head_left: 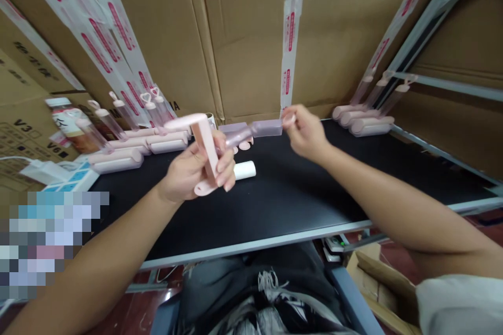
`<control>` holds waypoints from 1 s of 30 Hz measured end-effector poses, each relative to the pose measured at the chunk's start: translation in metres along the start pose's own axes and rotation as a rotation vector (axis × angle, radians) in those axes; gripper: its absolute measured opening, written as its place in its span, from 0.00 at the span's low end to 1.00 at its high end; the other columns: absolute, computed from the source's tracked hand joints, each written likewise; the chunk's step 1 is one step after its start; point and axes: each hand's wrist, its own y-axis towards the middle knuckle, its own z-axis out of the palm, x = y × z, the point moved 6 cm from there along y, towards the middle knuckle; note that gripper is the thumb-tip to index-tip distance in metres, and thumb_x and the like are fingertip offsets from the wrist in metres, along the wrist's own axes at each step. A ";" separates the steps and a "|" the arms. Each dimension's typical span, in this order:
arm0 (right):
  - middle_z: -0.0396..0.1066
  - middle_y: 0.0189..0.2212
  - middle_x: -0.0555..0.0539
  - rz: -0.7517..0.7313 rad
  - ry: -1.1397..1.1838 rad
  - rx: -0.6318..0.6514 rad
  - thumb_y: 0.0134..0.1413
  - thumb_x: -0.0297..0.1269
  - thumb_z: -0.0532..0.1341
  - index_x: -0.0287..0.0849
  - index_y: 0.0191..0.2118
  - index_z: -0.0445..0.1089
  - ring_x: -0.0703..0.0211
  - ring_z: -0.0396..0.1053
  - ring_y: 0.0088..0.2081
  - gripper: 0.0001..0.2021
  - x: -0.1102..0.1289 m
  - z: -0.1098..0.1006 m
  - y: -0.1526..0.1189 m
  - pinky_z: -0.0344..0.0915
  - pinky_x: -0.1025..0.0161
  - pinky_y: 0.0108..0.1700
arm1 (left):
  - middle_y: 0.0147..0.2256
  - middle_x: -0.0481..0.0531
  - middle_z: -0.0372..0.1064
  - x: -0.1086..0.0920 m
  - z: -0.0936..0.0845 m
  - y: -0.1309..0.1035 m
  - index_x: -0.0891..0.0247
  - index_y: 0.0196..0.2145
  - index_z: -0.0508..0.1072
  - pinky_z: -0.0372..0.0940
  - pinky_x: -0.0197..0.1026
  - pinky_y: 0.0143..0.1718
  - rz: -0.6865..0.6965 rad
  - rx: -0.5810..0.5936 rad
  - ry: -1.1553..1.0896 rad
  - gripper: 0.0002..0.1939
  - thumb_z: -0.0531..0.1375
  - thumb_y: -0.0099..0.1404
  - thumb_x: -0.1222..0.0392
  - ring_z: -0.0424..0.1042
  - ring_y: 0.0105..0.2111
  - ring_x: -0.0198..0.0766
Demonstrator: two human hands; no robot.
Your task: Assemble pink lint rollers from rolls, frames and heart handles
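Note:
My left hand [200, 165] is closed around a pale pink plastic piece [208, 146] with a long flat bar and a rounded end. A translucent pinkish tube [238, 137] points from that hand toward the right. To the right, my right hand [304, 131] pinches a small pink cap-like part [290, 120], apart from the tube's visible end. Some blur hides its exact shape. Below the tube, a white cylinder [244, 169] lies on the black tabletop [275, 193]. Small pink pieces [244, 145] sit behind it, beside a lilac box [267, 127].
Several pink items with clear tubes and heart-shaped loops [168, 141] stand at the left; similar ones [371, 124] stand at the right. A drink bottle [68, 120] and a power strip [76, 178] are far left. Cardboard [247, 36] walls the back; a metal frame [424, 26] rises right.

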 end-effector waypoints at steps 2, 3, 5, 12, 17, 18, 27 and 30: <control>0.75 0.32 0.47 0.167 -0.101 -0.035 0.72 0.59 0.59 0.45 0.48 0.74 0.55 0.70 0.31 0.21 -0.040 -0.014 0.009 0.67 0.57 0.38 | 0.26 0.45 0.70 -0.013 -0.006 0.000 0.59 0.40 0.73 0.75 0.40 0.26 0.056 -0.068 0.046 0.17 0.73 0.68 0.48 0.71 0.20 0.34; 0.77 0.34 0.45 0.237 -0.154 -0.027 0.71 0.57 0.60 0.44 0.47 0.75 0.52 0.73 0.34 0.20 -0.060 -0.019 0.012 0.69 0.56 0.42 | 0.26 0.44 0.70 -0.017 -0.010 0.001 0.59 0.40 0.73 0.75 0.40 0.26 0.082 -0.101 0.069 0.16 0.73 0.69 0.48 0.71 0.20 0.34; 0.80 0.39 0.41 0.377 -0.258 0.051 0.73 0.49 0.56 0.43 0.46 0.77 0.47 0.77 0.42 0.17 -0.096 -0.020 0.014 0.71 0.52 0.50 | 0.26 0.44 0.70 -0.020 -0.020 0.002 0.58 0.42 0.72 0.75 0.40 0.26 0.127 -0.175 0.092 0.14 0.70 0.71 0.49 0.72 0.20 0.34; 0.83 0.45 0.35 0.700 -0.460 0.303 0.60 0.34 0.67 0.39 0.49 0.79 0.41 0.80 0.48 0.13 -0.147 0.006 -0.009 0.73 0.49 0.56 | 0.28 0.45 0.72 0.004 -0.042 0.009 0.59 0.47 0.72 0.76 0.42 0.27 0.135 -0.258 0.117 0.17 0.69 0.73 0.45 0.75 0.23 0.37; 0.84 0.38 0.37 0.690 -0.541 0.344 0.57 0.29 0.67 0.38 0.38 0.83 0.45 0.81 0.44 0.06 -0.147 0.004 -0.009 0.75 0.53 0.53 | 0.27 0.44 0.71 0.010 -0.035 0.007 0.60 0.52 0.73 0.74 0.39 0.25 0.047 -0.255 0.118 0.19 0.68 0.74 0.45 0.74 0.21 0.35; 0.84 0.37 0.38 0.689 -0.541 0.349 0.56 0.27 0.66 0.38 0.38 0.84 0.45 0.81 0.43 0.08 -0.146 0.003 -0.008 0.75 0.54 0.52 | 0.27 0.44 0.71 0.010 -0.033 0.007 0.60 0.53 0.72 0.73 0.39 0.24 0.027 -0.237 0.113 0.20 0.68 0.74 0.45 0.73 0.20 0.35; 0.85 0.36 0.38 0.720 -0.538 0.465 0.57 0.33 0.68 0.39 0.38 0.85 0.42 0.82 0.43 0.07 -0.145 0.006 -0.010 0.75 0.53 0.51 | 0.24 0.45 0.73 0.022 -0.023 0.006 0.61 0.50 0.72 0.73 0.40 0.24 -0.007 -0.058 0.164 0.23 0.70 0.71 0.41 0.75 0.20 0.38; 0.84 0.42 0.35 0.666 -0.538 0.314 0.61 0.43 0.68 0.38 0.45 0.85 0.39 0.81 0.47 0.14 -0.136 -0.006 -0.002 0.75 0.49 0.53 | 0.26 0.46 0.74 0.024 -0.022 0.005 0.61 0.51 0.71 0.73 0.40 0.25 -0.042 -0.048 0.156 0.23 0.69 0.71 0.41 0.76 0.21 0.38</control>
